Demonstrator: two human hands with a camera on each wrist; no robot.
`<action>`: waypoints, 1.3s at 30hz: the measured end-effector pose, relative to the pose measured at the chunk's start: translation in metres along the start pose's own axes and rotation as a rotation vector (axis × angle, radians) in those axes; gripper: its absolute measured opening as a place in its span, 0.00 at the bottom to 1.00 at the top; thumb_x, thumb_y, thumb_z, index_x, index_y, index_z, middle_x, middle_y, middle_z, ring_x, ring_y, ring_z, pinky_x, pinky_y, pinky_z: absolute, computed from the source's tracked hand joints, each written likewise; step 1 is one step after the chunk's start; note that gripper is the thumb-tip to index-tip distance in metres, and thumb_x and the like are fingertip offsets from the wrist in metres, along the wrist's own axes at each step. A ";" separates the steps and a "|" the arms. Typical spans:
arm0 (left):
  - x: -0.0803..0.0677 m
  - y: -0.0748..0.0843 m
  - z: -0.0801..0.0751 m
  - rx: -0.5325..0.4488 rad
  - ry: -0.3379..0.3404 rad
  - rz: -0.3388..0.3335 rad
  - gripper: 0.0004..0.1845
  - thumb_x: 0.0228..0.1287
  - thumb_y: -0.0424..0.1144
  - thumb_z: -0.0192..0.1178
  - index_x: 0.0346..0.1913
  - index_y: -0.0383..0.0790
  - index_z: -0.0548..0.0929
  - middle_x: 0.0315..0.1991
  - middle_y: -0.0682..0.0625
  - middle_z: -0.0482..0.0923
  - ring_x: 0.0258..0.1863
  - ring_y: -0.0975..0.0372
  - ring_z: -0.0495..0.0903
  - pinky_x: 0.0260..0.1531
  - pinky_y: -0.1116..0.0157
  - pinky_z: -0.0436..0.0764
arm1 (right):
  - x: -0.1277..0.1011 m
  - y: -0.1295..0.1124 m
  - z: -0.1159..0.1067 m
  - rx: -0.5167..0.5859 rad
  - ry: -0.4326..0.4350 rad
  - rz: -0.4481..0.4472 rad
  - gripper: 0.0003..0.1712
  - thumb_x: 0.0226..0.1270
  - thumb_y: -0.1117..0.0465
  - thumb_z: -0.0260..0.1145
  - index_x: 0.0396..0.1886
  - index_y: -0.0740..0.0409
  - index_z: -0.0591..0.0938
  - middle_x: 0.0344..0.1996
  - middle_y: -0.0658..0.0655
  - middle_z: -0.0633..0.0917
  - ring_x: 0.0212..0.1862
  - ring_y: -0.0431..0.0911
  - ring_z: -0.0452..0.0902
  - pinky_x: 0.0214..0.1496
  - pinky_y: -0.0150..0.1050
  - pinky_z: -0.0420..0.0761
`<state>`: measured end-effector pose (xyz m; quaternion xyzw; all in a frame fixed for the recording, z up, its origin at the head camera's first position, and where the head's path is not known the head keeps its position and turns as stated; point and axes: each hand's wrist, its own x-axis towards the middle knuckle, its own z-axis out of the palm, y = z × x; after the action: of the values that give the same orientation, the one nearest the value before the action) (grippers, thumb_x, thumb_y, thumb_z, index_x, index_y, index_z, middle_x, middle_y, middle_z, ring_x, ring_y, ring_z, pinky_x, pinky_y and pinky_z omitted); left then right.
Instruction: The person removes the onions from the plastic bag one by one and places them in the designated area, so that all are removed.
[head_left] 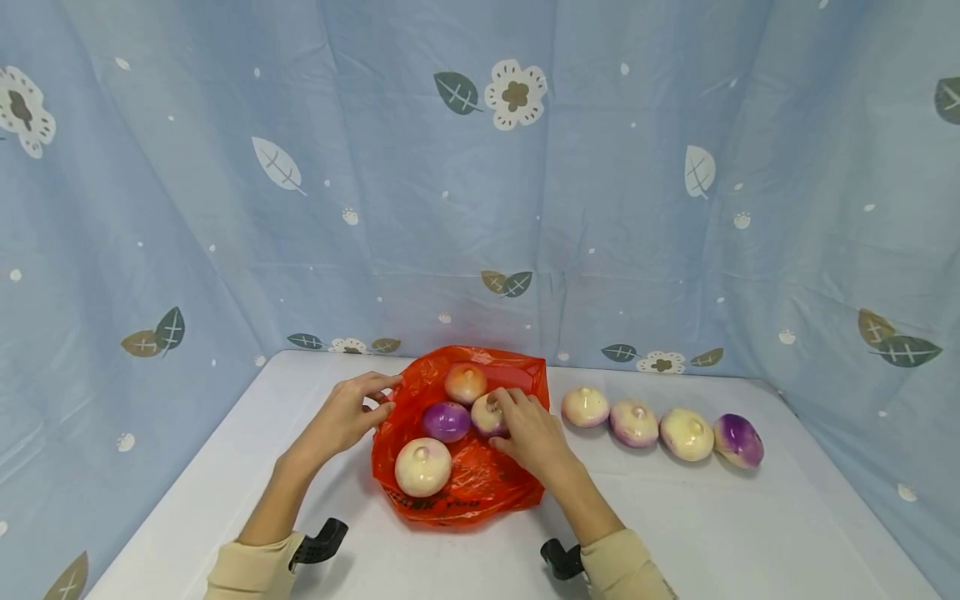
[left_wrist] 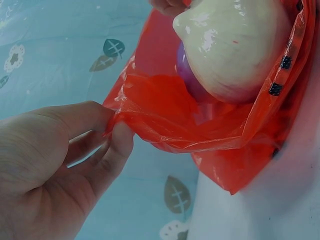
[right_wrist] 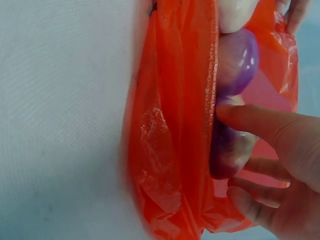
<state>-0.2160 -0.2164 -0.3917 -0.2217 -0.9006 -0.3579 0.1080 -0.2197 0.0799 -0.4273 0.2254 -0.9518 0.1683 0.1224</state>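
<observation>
At the mouth of the orange bag (head_left: 480,483) my right hand (head_left: 529,432) has its grip curled over a pale turnip (head_left: 487,414) lying inside it. My left hand (head_left: 343,417) pinches the bag's near-left rim between thumb and fingers (left_wrist: 116,150). Inside the bag with that turnip lie a purple one (head_left: 446,421), a cream one (head_left: 423,467) toward me, and one (head_left: 465,382) at the back. Right of the bag, four more turnips (head_left: 663,428) sit in a row on the white desk (head_left: 750,533).
</observation>
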 end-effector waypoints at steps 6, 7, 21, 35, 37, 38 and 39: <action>0.000 0.001 0.000 0.000 0.004 -0.005 0.20 0.61 0.27 0.63 0.58 0.32 0.81 0.50 0.42 0.84 0.38 0.57 0.84 0.32 0.70 0.86 | 0.001 0.003 0.005 0.004 0.058 -0.027 0.29 0.53 0.56 0.77 0.53 0.49 0.73 0.46 0.56 0.81 0.43 0.53 0.82 0.38 0.47 0.83; 0.000 0.001 0.000 0.000 0.004 -0.007 0.20 0.61 0.27 0.63 0.58 0.32 0.81 0.51 0.42 0.84 0.38 0.57 0.84 0.32 0.70 0.86 | 0.001 0.003 0.005 0.002 0.066 -0.032 0.29 0.53 0.56 0.77 0.53 0.49 0.74 0.45 0.56 0.81 0.43 0.53 0.82 0.38 0.47 0.84; -0.001 0.001 0.000 0.002 -0.010 -0.015 0.20 0.62 0.28 0.62 0.58 0.34 0.81 0.51 0.43 0.83 0.39 0.57 0.84 0.33 0.71 0.86 | -0.009 0.003 0.001 0.047 0.059 -0.071 0.29 0.53 0.56 0.77 0.55 0.49 0.77 0.45 0.57 0.81 0.43 0.53 0.81 0.43 0.48 0.84; 0.000 0.003 -0.001 0.002 -0.009 -0.024 0.20 0.62 0.28 0.62 0.59 0.34 0.81 0.51 0.43 0.83 0.39 0.57 0.84 0.34 0.69 0.87 | -0.020 0.006 -0.006 0.077 0.010 -0.104 0.30 0.54 0.58 0.76 0.57 0.53 0.76 0.47 0.57 0.80 0.45 0.51 0.80 0.51 0.48 0.84; 0.000 0.003 -0.001 0.004 -0.010 -0.027 0.21 0.62 0.28 0.62 0.59 0.34 0.81 0.51 0.43 0.83 0.39 0.57 0.84 0.34 0.69 0.87 | -0.022 0.006 -0.007 0.081 0.007 -0.103 0.30 0.55 0.59 0.76 0.58 0.53 0.76 0.48 0.57 0.81 0.45 0.51 0.80 0.51 0.48 0.84; 0.000 0.003 -0.001 0.005 -0.010 -0.029 0.21 0.62 0.28 0.62 0.59 0.34 0.81 0.51 0.43 0.83 0.39 0.57 0.84 0.34 0.69 0.87 | -0.023 0.006 -0.007 0.081 0.011 -0.106 0.30 0.55 0.59 0.76 0.58 0.53 0.76 0.48 0.57 0.81 0.46 0.52 0.80 0.51 0.48 0.84; 0.000 0.003 -0.001 0.005 -0.009 -0.030 0.21 0.62 0.28 0.62 0.59 0.34 0.81 0.51 0.43 0.83 0.39 0.57 0.84 0.34 0.69 0.87 | -0.024 0.006 -0.008 0.080 0.015 -0.109 0.30 0.55 0.59 0.76 0.58 0.53 0.76 0.48 0.57 0.81 0.46 0.52 0.81 0.51 0.48 0.84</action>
<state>-0.2144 -0.2153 -0.3897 -0.2095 -0.9053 -0.3561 0.0991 -0.2007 0.0969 -0.4290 0.2801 -0.9298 0.2009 0.1293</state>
